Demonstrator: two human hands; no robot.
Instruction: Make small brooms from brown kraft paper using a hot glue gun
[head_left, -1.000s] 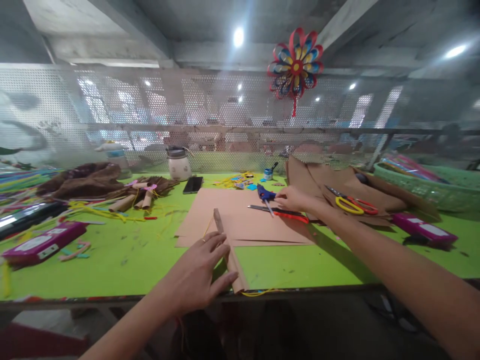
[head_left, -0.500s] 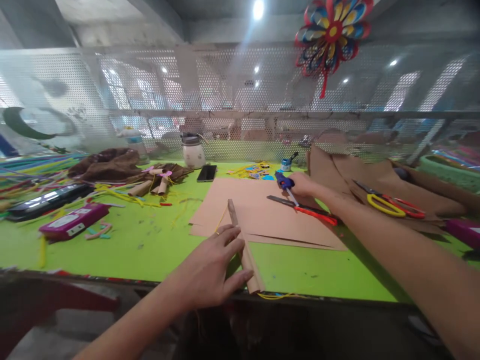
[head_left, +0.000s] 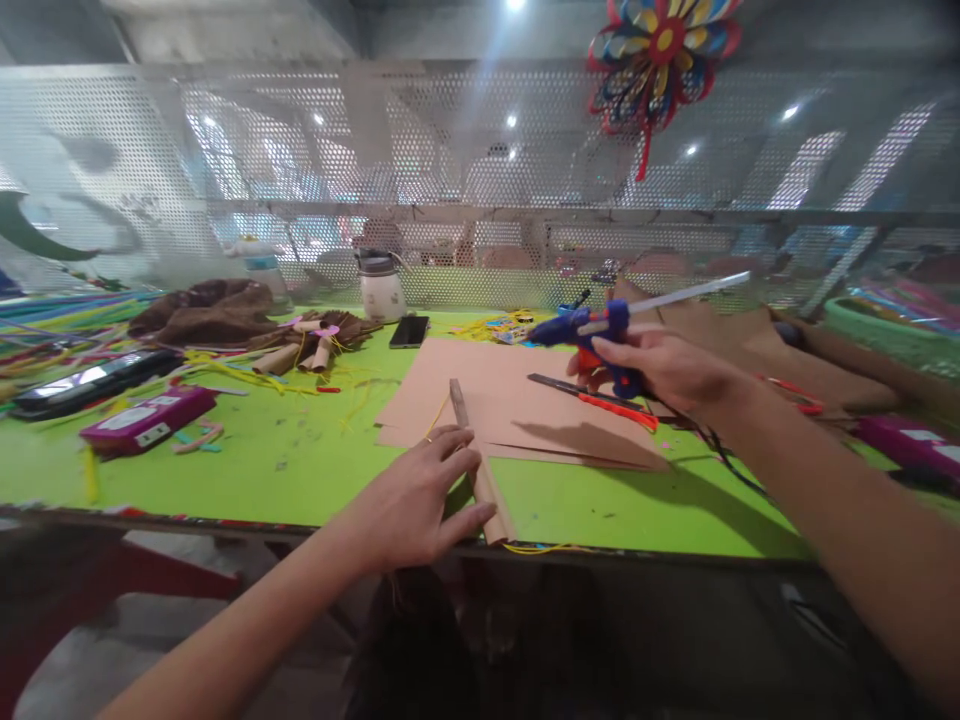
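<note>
My right hand grips a blue glue gun, lifted above the table, nozzle pointing left, a clear glue stick jutting out behind it. My left hand lies with fingers spread on a rolled brown paper tube near the table's front edge. The tube runs from the edge back onto the brown paper sheets. Red-handled scissors lie on those sheets just under my right hand.
The green table holds a black phone, a white jar, small paper rolls, a pink box, coloured strips at left, and a green basket at right. A perforated metal screen stands behind.
My right hand picked the blue glue gun up off the paper sheets and raised it. My left hand stayed on the tube. The camera tilted slightly down.
</note>
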